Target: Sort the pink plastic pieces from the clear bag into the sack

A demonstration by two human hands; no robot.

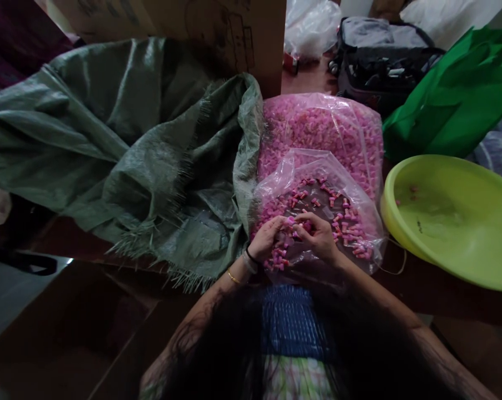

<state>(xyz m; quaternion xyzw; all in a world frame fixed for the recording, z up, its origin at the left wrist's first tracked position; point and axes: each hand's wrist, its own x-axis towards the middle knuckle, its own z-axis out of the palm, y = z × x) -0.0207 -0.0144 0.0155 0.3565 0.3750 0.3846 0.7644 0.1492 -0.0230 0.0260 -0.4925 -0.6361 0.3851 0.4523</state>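
My left hand (267, 238) and my right hand (319, 236) meet over a clear plastic bag (313, 158) of small pink pieces. Between the fingertips of my left hand is a small pink piece (290, 221). The fingers of my right hand are pinched together beside it, touching or nearly touching the same piece; what else they hold is too small to tell. Loose pink and reddish pieces (351, 225) lie spread on the plastic around my hands. Behind them rests a larger, full bag of pink pieces (321, 119).
A green woven sack (151, 161) covers the left side, before a cardboard box (234, 39). At right stands a yellow-green basin (463, 222) with a few small pieces inside. Behind it are a green bag (455, 94) and an open black case (376, 89).
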